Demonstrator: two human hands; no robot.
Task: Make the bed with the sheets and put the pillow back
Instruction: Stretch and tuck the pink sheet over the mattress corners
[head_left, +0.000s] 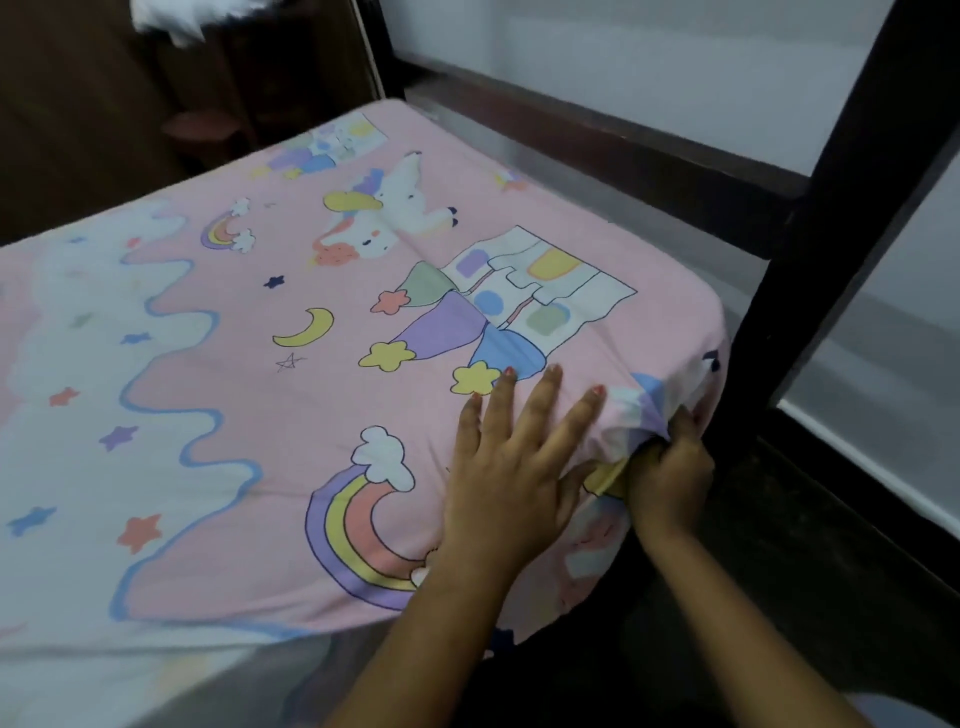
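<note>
Left hand (506, 467) lies flat, fingers spread, pressing the pink sheet (311, 364) near the bed's (623, 143) near right corner. Right hand (670, 478) grips bunched sheet at that corner. I judge tucking is underway; next, I pull the fabric under.
</note>
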